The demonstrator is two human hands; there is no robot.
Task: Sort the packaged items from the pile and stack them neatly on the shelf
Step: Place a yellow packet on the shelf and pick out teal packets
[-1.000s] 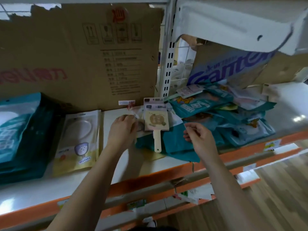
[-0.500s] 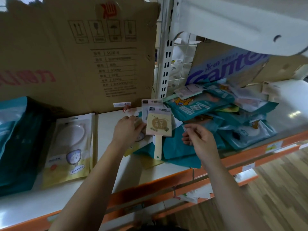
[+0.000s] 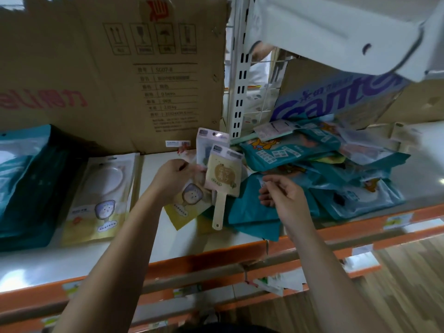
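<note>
Left hand: the left hand is at 9 o'clock of frame centre, fingers curled and clamped on the left edge of the paddle pack.
Paddle pack: beige card with a round print, pale handle pointing to 6 o'clock. It is held up off the shelf board, slightly tilted.
Clear pack: the clear pack stands just behind the paddle pack at its 11 o'clock, overlapping it. Cannot tell whether the same hand carries it.
Right hand: the right hand is at 4 o'clock of the paddle pack, fingers curled, thumb and forefinger tips close together. Cannot tell whether anything is pinched. It hovers over a teal pouch at the pile's near edge.
Pile: the pile of teal pouches is loosely heaped on the same board, at 3 o'clock of both hands.
Loose yellow pack: the loose yellow pack lies askew on the board at 6 o'clock of the left hand, partly behind the paddle handle.
Flat yellow pack: the flat yellow pack lies square on the board at 9 o'clock of the left hand, apart from it.
Teal stack: the teal stack is at far 9 o'clock, just beside the flat yellow pack.
Background: the cardboard box is at 12 o'clock behind the sorted packs, and the slotted post is at its 3 o'clock. The blue-lettered carton is behind the pile.
Front: the orange rail edges the board at 6 o'clock, and the wooden floor is at 5 o'clock.
</note>
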